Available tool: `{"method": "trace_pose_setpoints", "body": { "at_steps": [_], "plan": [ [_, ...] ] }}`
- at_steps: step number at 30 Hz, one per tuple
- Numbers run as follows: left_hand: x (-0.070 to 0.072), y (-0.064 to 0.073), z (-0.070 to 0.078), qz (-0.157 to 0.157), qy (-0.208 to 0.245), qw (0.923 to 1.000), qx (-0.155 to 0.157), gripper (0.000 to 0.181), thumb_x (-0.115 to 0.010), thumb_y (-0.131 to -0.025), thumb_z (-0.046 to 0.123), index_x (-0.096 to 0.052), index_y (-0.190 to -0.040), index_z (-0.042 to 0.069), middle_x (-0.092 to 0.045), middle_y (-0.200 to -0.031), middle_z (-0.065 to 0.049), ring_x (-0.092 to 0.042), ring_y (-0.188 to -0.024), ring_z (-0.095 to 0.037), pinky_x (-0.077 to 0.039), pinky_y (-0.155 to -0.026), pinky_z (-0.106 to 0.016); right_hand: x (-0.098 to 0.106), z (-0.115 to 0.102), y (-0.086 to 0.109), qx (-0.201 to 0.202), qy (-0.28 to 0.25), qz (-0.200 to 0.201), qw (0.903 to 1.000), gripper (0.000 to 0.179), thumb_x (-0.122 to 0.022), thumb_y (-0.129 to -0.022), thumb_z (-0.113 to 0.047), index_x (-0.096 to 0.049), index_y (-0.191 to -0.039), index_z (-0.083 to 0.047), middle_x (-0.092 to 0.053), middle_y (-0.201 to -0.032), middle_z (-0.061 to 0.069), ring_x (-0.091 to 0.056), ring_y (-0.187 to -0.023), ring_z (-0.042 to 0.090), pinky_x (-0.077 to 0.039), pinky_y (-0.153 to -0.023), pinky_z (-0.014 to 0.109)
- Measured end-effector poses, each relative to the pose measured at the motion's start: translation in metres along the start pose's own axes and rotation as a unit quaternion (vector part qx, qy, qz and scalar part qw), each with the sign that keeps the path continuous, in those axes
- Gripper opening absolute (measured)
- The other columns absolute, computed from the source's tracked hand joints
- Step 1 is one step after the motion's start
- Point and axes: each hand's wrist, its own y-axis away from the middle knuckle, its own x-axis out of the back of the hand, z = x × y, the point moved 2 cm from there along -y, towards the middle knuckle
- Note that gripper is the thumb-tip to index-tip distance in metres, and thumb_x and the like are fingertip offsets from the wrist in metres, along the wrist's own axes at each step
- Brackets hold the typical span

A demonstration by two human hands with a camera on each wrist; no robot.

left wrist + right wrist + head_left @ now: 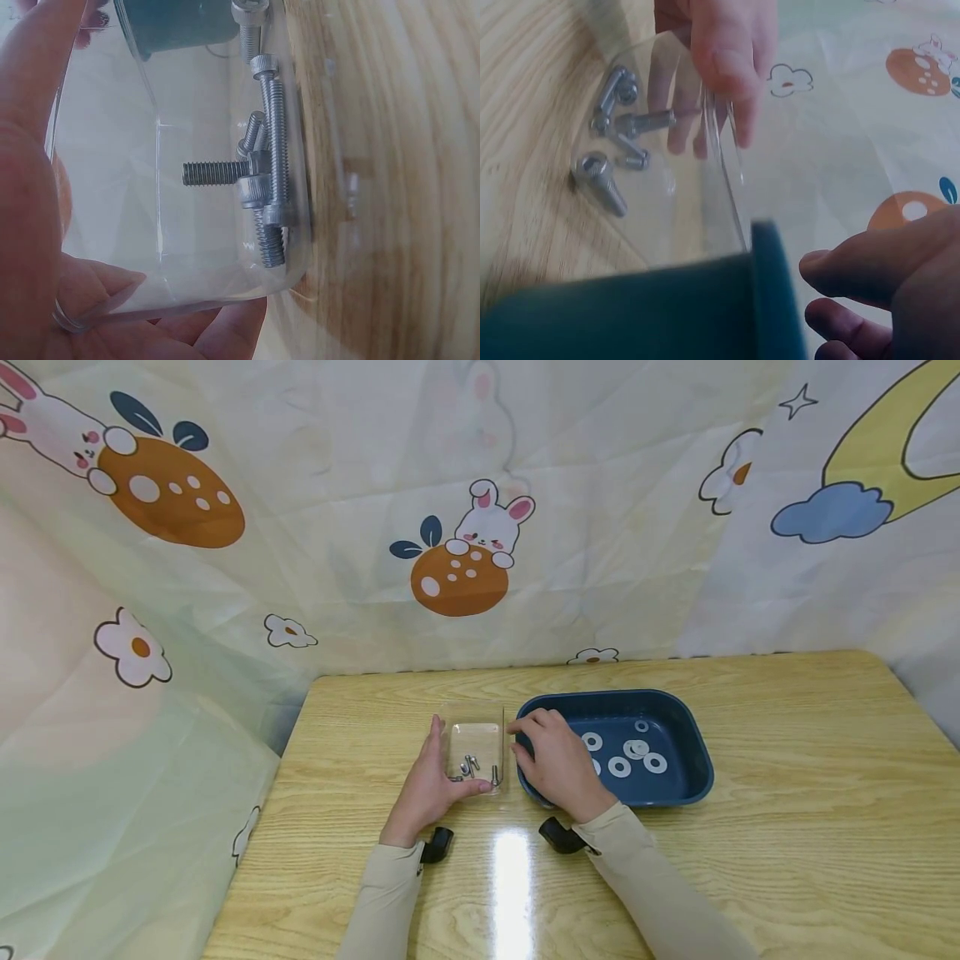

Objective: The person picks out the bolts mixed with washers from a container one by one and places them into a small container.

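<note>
A clear plastic box (474,717) stands on the table with several socket-head screws (277,142) lying loose in it. My left hand (427,789) grips the box at its left and near sides, thumb along the near rim and fingers outside the wall. Over the left rim of a dark blue tub (686,785) hangs my right hand (558,760), its fingers loosely bent toward the box's right wall. Nothing shows between those fingers (855,259) in the right wrist view. Several flat white washers (619,767) lie on the tub's floor; the right hand hides part of that floor.
Both containers stand side by side on a wood-grain table (795,827). A printed cloth (600,527) with rabbits and flowers hangs behind the table and on its left. Black wrist cameras (561,836) sit at both cuffs.
</note>
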Motion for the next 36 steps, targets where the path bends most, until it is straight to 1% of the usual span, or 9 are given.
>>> {"method": "trace_pose_setpoints", "body": {
  "at_steps": [5,12,18,24,32,36],
  "plan": [
    [0.000,0.000,0.000,-0.002,0.005,1.0000,0.001,0.131,-0.082,-0.057,0.054,0.012,-0.146,0.032,-0.014,-0.153,-0.001,-0.020,-0.137,-0.027,-0.028,-0.105,-0.048,0.003,0.008,0.000,-0.017,-0.003,-0.002,0.9998,0.018,-0.068,-0.083,-0.018,-0.068,-0.101,-0.015,-0.059,-0.099,0.001,-0.051,-0.092,0.017,-0.051,-0.068,0.032],
    [0.000,0.000,-0.001,0.001,0.000,1.0000,-0.002,0.132,-0.082,-0.057,0.054,0.009,-0.148,0.027,-0.015,-0.153,-0.003,-0.019,-0.137,-0.026,-0.025,-0.107,-0.046,0.007,0.017,0.000,-0.046,-0.006,-0.001,0.9989,0.017,-0.069,-0.084,-0.020,-0.068,-0.101,-0.016,-0.060,-0.102,0.002,-0.051,-0.089,0.018,-0.049,-0.063,0.032],
    [-0.001,0.001,-0.001,0.000,0.004,1.0000,0.000,0.131,-0.083,-0.058,0.052,0.012,-0.146,0.033,-0.015,-0.153,-0.001,-0.018,-0.138,-0.025,-0.024,-0.107,-0.047,0.009,0.023,-0.001,-0.064,-0.009,-0.001,0.9979,0.019,-0.070,-0.083,-0.020,-0.068,-0.101,-0.016,-0.060,-0.103,0.004,-0.050,-0.085,0.019,-0.046,-0.059,0.031],
    [-0.001,0.000,-0.001,0.000,0.001,1.0000,0.003,0.132,-0.082,-0.057,0.055,0.014,-0.145,0.034,-0.015,-0.153,-0.001,-0.019,-0.138,-0.024,-0.024,-0.108,-0.046,0.012,0.027,-0.002,-0.068,-0.014,0.002,0.9976,0.020,-0.070,-0.082,-0.019,-0.068,-0.102,-0.013,-0.060,-0.103,0.007,-0.052,-0.085,0.021,-0.046,-0.058,0.033],
    [0.000,0.001,0.000,0.000,0.002,1.0000,0.006,0.133,-0.083,-0.056,0.054,0.013,-0.146,0.033,-0.013,-0.154,-0.001,-0.017,-0.138,-0.024,-0.022,-0.108,-0.045,0.007,0.033,0.001,-0.090,-0.010,-0.025,0.9956,0.025,-0.070,-0.083,-0.019,-0.068,-0.106,-0.010,-0.060,-0.105,0.010,-0.053,-0.090,0.025,-0.047,-0.062,0.037],
    [0.000,0.001,0.000,0.001,-0.003,1.0000,0.003,0.134,-0.082,-0.055,0.056,0.013,-0.146,0.032,-0.013,-0.154,0.000,-0.017,-0.138,-0.024,-0.023,-0.108,-0.046,0.002,0.036,0.002,-0.103,0.003,-0.051,0.9934,0.031,-0.070,-0.083,-0.019,-0.066,-0.111,-0.009,-0.058,-0.109,0.013,-0.051,-0.095,0.028,-0.048,-0.067,0.040]
  ]
}}
